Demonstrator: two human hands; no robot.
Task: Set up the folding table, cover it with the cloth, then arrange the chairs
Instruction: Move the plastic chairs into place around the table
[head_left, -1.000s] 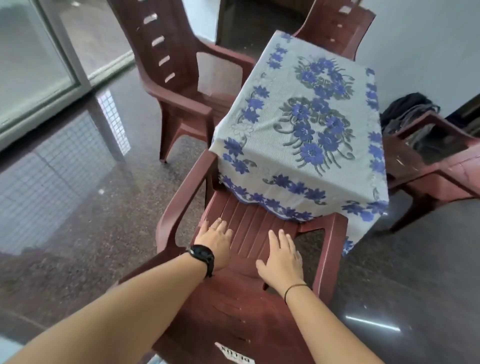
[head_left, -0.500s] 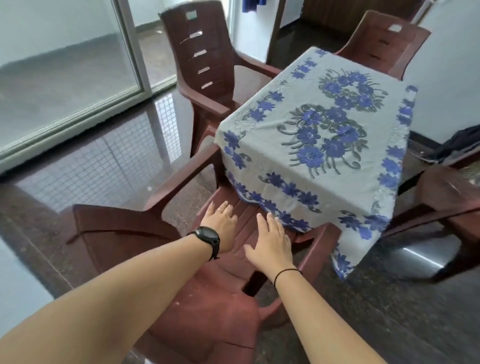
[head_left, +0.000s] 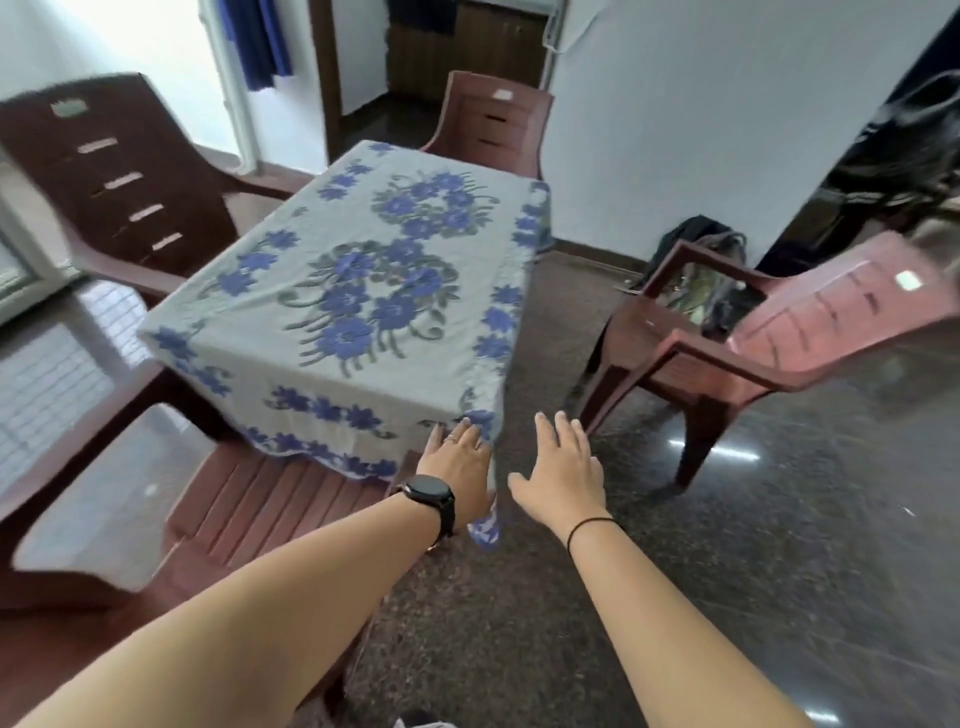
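No writing can be read from my remote view: the pale labels on the chair backs are blurred. My left hand (head_left: 457, 467), with a black watch (head_left: 430, 496) at its wrist, lies with fingers straight and released against the near right corner of the cloth (head_left: 358, 291); whether it presses the fabric I cannot tell. My right hand (head_left: 563, 467), a thin black band (head_left: 589, 525) at its wrist, hangs spread and relaxed over bare floor just beside that corner, holding nothing.

The cloth is grey, woven-looking, printed with blue flowers and green stems, and drapes over every visible edge of the rectangular table, hiding it. The near chair (head_left: 270, 499), brown moulded plastic with a ribbed seat, sits tucked under the table's near edge. The left chair (head_left: 119, 187), with a slotted back, stands close against the left edge; the far chair (head_left: 493, 124) stands at the far end. The right chair (head_left: 727, 343) stands well apart, angled away, with open speckled polished floor (head_left: 753, 545) between it and the table.
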